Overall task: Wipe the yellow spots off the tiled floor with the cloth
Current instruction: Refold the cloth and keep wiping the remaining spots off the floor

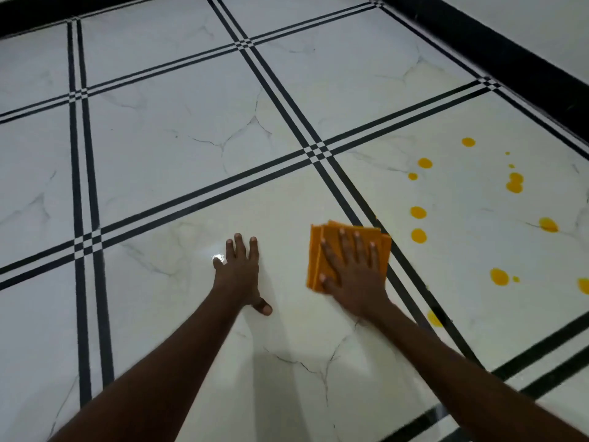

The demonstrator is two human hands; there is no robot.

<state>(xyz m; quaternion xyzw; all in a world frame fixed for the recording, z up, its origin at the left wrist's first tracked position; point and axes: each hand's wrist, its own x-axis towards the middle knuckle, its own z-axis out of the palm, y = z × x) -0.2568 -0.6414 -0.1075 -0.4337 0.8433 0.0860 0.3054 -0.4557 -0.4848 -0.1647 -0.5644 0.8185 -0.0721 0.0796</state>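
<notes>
Soft, light folded cloth [347,250], likely to slide easily on glossy floor [178,148]. Pinned flat under spread right hand [353,272]; left hand [240,269] splayed, bracing. Best pressed mid-cloth when sweeping toward yellow spots [418,212].

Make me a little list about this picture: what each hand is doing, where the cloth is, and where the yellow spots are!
left hand: flat on the white floor, fingers spread, holding nothing
right hand: flat on the cloth, pressing it down
cloth: orange, folded, lying on the floor across the dark tile lines
yellow spots: many, scattered on the tile to the right of the cloth
floor: white marble-look tiles with black double lines
spots cleaned: not yet, many remain
</notes>
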